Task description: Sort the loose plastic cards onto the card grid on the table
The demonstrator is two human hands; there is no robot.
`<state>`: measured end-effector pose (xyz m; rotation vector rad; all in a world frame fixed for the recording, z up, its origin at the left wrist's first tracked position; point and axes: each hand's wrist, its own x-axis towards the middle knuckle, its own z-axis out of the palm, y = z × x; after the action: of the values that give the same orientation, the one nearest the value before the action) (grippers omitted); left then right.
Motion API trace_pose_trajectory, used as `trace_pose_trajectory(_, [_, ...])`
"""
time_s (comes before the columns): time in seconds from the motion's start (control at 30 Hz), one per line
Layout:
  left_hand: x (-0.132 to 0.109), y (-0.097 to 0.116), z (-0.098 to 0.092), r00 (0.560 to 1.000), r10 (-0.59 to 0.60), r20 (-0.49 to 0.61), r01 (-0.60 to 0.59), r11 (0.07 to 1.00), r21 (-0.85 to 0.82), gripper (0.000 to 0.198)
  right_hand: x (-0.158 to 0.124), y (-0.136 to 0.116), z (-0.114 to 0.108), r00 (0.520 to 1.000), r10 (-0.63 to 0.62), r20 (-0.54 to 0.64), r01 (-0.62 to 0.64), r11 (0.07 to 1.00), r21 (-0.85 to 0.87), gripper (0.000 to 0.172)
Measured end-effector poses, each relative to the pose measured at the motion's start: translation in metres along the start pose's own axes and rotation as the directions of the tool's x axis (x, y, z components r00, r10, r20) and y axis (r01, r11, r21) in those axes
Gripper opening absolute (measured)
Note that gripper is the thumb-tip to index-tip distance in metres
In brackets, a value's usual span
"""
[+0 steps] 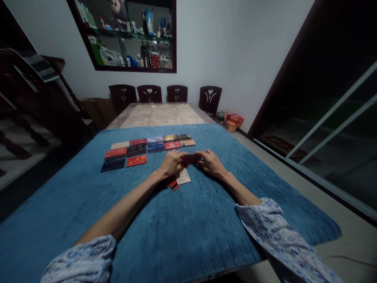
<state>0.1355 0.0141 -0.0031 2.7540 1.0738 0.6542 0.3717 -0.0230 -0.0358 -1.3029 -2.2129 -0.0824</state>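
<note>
Between my left hand and my right hand, a dark card or small stack of cards is gripped at its two ends, just above the blue cloth. Fingers of both hands are closed on it. Under and in front of my left hand lie loose cards: a pale one with print and a red one with a dark stripe, partly overlapping. Left of and beyond my hands, several cards and card stacks stand in rows, among them a red card, a dark navy card and a gold stack.
The blue cloth covers the near part of a long table, whose patterned top shows beyond it. Dark chairs line the far end. A red box stands on the floor at the right, and a glass-shelved cabinet is in the wall.
</note>
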Motion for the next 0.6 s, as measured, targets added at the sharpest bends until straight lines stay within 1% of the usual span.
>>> trace_pose_trajectory(0.3, [-0.0039,0.0040,0.0009,1.000,-0.009,0.018,0.008,0.997,0.082,0.054,0.0007,-0.0078,0.0003,0.998,0.028,0.056,-0.022,0.995,-0.100,0.047])
trace_pose_trajectory(0.43, [-0.0044,0.0016,0.0047,1.000,-0.001,0.011,0.000,0.997,0.083,0.056,0.0020,-0.0099,0.0008,0.996,0.051,0.078,-0.039,0.987,-0.155,0.045])
trace_pose_trajectory(0.6, [-0.0041,-0.0002,0.0085,1.000,-0.001,0.020,-0.001,0.996,0.093,0.055,0.0038,-0.0100,0.0011,0.994,0.053,0.093,-0.033,0.979,-0.203,0.047])
